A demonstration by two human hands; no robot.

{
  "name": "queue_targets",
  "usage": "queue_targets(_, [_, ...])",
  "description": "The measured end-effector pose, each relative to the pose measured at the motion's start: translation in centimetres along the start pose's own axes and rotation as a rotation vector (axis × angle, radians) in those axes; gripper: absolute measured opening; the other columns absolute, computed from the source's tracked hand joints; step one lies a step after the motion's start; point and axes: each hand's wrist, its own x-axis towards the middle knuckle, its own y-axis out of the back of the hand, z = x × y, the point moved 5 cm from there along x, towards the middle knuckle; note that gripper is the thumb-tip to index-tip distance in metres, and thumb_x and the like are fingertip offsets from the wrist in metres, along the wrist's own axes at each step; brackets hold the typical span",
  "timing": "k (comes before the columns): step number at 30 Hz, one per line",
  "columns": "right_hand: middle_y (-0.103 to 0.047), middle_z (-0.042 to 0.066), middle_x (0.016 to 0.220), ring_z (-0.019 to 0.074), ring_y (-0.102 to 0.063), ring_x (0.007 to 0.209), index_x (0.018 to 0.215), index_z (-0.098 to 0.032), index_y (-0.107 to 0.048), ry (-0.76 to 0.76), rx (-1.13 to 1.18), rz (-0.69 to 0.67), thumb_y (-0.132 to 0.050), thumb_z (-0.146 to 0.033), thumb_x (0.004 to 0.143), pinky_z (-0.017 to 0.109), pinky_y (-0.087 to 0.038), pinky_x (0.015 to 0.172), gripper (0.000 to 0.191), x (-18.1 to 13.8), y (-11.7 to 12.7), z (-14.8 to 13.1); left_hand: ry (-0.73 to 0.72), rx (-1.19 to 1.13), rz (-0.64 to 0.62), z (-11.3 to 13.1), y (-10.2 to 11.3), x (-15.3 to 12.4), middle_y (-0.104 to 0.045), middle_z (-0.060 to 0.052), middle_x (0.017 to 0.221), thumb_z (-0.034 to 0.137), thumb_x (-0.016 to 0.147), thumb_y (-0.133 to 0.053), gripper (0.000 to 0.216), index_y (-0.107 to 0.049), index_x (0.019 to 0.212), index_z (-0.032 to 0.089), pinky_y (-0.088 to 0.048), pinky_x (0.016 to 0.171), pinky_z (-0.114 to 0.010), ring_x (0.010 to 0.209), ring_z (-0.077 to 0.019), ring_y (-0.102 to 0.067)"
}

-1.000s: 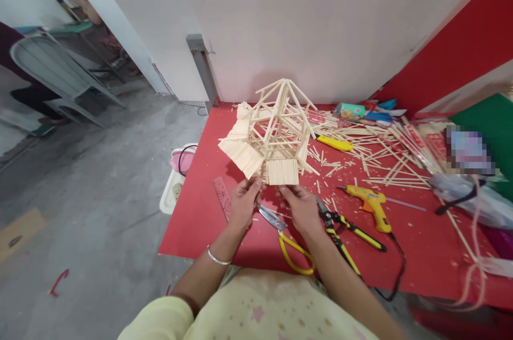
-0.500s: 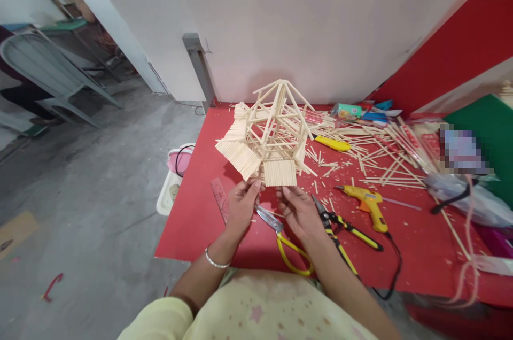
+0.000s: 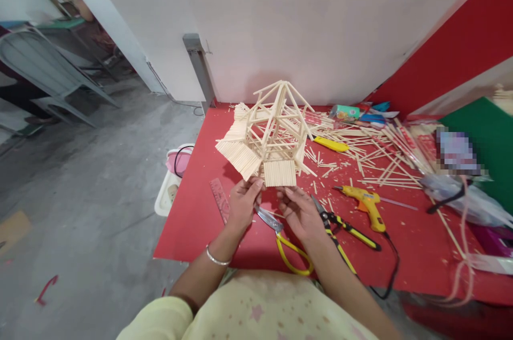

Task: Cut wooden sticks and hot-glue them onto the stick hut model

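A small house-like model [image 3: 276,131] of thin wooden sticks stands before me, with an open roof frame and flat stick panels round its base. My left hand [image 3: 243,202] is closed, thumb and fingers pinching at the base's near edge, between the left panel [image 3: 239,159] and the front panel [image 3: 280,174]. My right hand [image 3: 300,211] has its thumb and curled fingertips at the lower edge of the front panel. Between my wrists lie scissors [image 3: 294,254] with yellow handles. What the fingertips do under the panels is hidden.
On the red table [image 3: 192,222] lie a pink ruler [image 3: 218,198], black-yellow pliers [image 3: 344,228], a yellow glue gun [image 3: 366,203] with its cord, a yellow cutter [image 3: 331,144] and scattered sticks [image 3: 385,153]. White boards [image 3: 304,35] stand behind. A white tray [image 3: 162,198] is left of the table.
The view has shifted very slightly. Both hands and the stick model stay almost in the same place; the right fingers move only a little.
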Motion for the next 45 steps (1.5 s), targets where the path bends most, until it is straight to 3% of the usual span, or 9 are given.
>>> queue_targets(14, [-0.076, 0.001, 0.085, 0.0116, -0.068, 0.073, 0.081, -0.021, -0.070, 0.012, 0.003, 0.025, -0.090, -0.029, 0.064, 0.017, -0.051, 0.052, 0.027, 0.0, 0.2, -0.1, 0.031, 0.060, 0.002, 0.4, -0.1, -0.2, -0.058, 0.002, 0.052, 0.047, 0.078, -0.077, 0.032, -0.070, 0.082, 0.016, -0.024, 0.036, -0.019, 0.037, -0.0051, -0.040])
queue_targets(28, [-0.076, -0.001, 0.082, 0.0107, -0.068, 0.070, 0.082, -0.022, -0.070, 0.036, -0.011, 0.036, -0.090, -0.029, 0.066, 0.017, -0.052, 0.053, 0.026, 0.1, 0.3, 0.1, 0.062, -0.025, 0.041, -0.7, 0.1, 0.2, -0.066, 0.001, 0.065, 0.038, 0.068, -0.085, 0.032, -0.070, 0.085, 0.016, -0.032, 0.038, -0.017, 0.041, -0.0045, -0.049])
queue_targets(36, [-0.076, 0.000, 0.083, 0.0118, -0.069, 0.070, 0.081, -0.021, -0.070, 0.056, -0.024, 0.038, -0.090, -0.030, 0.064, 0.018, -0.052, 0.053, 0.028, 0.1, 0.0, -0.1, 0.079, -0.007, -0.038, -0.8, -1.5, -0.1, -0.063, 0.003, 0.062, 0.034, 0.064, -0.089, 0.033, -0.070, 0.082, 0.015, -0.035, 0.041, -0.018, 0.041, -0.0035, -0.044])
queue_targets(45, [-0.076, 0.000, 0.083, 0.0133, -0.069, 0.070, 0.082, -0.022, -0.068, 0.084, -0.028, 0.021, -0.090, -0.032, 0.064, 0.020, -0.053, 0.053, 0.030, 0.0, 0.0, -0.1, 0.067, 0.033, 0.031, -1.0, -2.1, -0.1, -0.062, 0.003, 0.057, 0.038, 0.067, -0.087, 0.031, -0.071, 0.079, 0.014, -0.033, 0.040, -0.018, 0.040, -0.0038, -0.043])
